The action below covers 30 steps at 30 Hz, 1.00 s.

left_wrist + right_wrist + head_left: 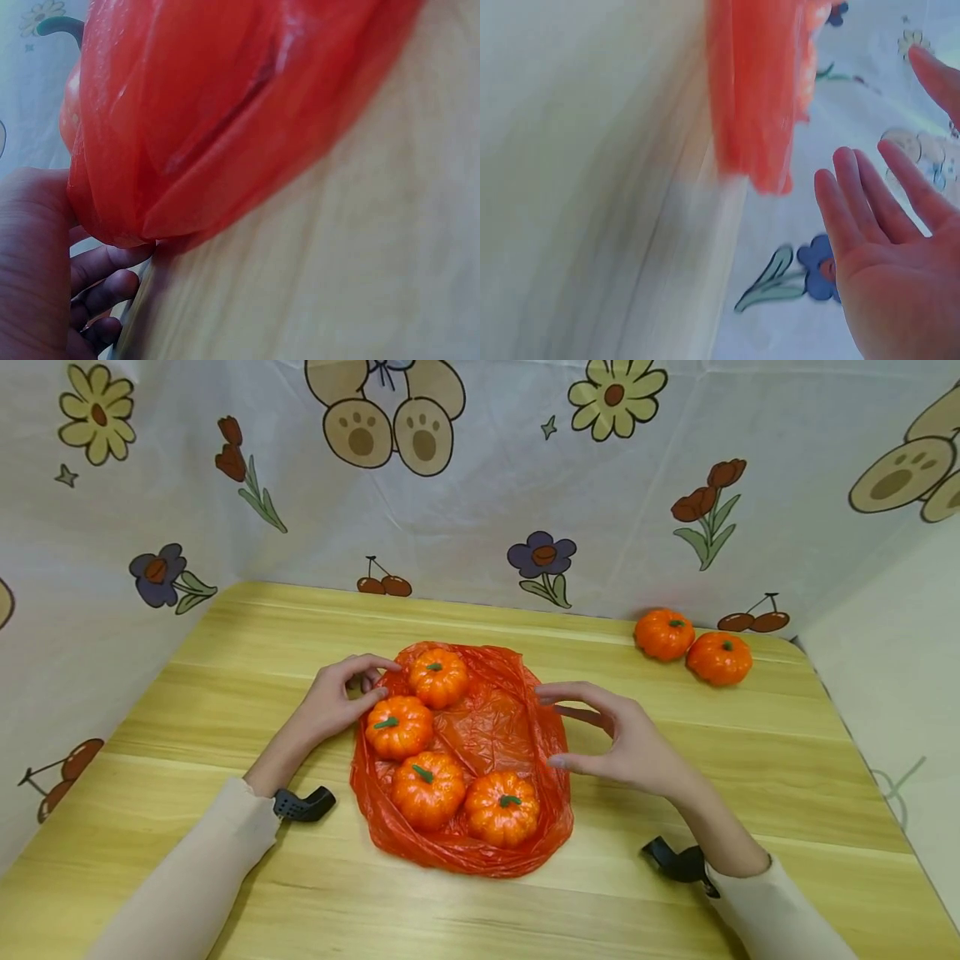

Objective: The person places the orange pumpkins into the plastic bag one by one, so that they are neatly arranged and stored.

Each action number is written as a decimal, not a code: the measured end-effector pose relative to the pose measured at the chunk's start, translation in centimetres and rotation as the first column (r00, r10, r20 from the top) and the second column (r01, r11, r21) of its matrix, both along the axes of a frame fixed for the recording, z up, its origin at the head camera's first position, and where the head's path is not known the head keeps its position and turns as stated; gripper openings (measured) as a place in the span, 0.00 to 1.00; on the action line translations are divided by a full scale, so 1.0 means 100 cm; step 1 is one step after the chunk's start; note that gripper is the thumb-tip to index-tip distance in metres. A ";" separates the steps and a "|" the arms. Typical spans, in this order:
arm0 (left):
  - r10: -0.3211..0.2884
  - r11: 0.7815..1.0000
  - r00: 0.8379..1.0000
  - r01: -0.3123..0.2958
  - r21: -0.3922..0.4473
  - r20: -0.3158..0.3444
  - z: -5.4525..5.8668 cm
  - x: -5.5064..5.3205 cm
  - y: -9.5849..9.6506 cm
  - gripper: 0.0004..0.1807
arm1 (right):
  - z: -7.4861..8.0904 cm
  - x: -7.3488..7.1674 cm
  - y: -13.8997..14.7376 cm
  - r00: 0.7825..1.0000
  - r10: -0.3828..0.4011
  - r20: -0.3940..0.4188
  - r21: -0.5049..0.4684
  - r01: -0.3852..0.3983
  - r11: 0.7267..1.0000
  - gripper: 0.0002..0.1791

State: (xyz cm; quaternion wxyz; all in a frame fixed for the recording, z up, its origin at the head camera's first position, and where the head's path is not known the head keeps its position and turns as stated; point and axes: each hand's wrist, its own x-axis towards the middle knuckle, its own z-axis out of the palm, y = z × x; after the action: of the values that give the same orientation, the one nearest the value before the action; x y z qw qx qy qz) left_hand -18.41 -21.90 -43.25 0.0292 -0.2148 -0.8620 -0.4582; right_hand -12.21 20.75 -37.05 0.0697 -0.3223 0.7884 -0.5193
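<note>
- So it's four pumpkins (427, 792) in, nestled inside the red bag (551, 810), its mouth wide open!
- Two pumpkins (720, 660) outside, side by side, far right on the table (787, 777).
- Left hand (337, 697) at the left rim, fingers bent; whether they're pinching plastic, I can't tell.
- Right hand (611, 731) beside the right rim, fingers extended, thumb spread, holding nothing.
</note>
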 end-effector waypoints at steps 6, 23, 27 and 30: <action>0.003 1.000 1.000 -0.003 0.001 0.002 0.001 0.000 0.001 0.18 | -0.001 -0.014 0.024 0.992 -0.127 -0.017 -0.021 0.127 0.992 0.42; 0.008 1.000 1.000 -0.008 -0.003 0.009 0.002 0.002 0.001 0.18 | 0.002 -0.034 0.084 0.925 -0.375 -0.060 -0.013 0.375 0.927 0.37; 0.007 1.000 1.000 -0.007 -0.004 0.010 0.002 0.001 0.001 0.18 | 0.003 -0.037 0.094 0.915 -0.399 -0.057 -0.053 0.396 0.917 0.36; 0.003 1.000 1.000 -0.003 -0.003 0.005 0.002 0.001 0.001 0.19 | 0.005 -0.040 0.108 0.907 -0.422 -0.024 -0.131 0.415 0.900 0.35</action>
State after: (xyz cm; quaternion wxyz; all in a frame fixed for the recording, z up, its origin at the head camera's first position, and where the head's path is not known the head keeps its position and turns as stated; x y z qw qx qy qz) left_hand -18.34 -21.76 -43.06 0.0271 -0.2124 -0.8631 -0.4574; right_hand -16.24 31.56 -36.55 -0.0838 -0.1626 0.8074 -0.5610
